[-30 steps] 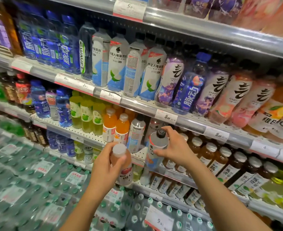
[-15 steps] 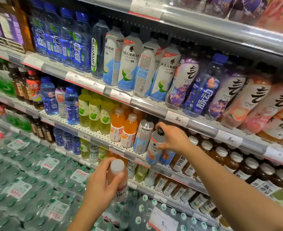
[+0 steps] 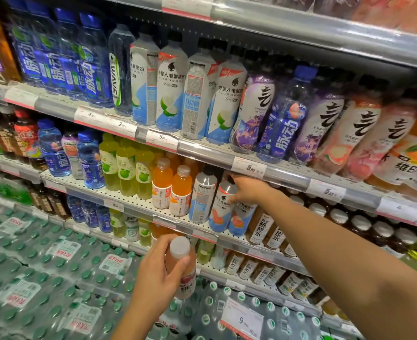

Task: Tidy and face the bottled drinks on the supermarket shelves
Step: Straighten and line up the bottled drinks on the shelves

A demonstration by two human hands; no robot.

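My left hand (image 3: 157, 276) grips an orange drink bottle (image 3: 184, 278) with a white cap, held upright in front of the lower shelves. My right hand (image 3: 247, 190) reaches onto the middle shelf (image 3: 133, 201) and holds the neck of a grey bottle with a pink fruit label (image 3: 223, 208). That bottle stands on the shelf between a grey and blue bottle (image 3: 202, 197) on its left and a matching pink-label bottle (image 3: 240, 219) on its right. Two orange bottles (image 3: 171, 186) stand further left.
The upper shelf (image 3: 202, 148) carries blue, white and purple bottles that lean forward. Brown tea bottles (image 3: 260, 227) fill the middle shelf to the right. Shrink-wrapped packs of green-capped water (image 3: 43, 266) are stacked low at the left. A price card (image 3: 243, 320) stands at the bottom.
My right hand has carried the grey bottle from the air onto the middle shelf and set it beside its match. My left hand has dropped lower with the orange bottle.
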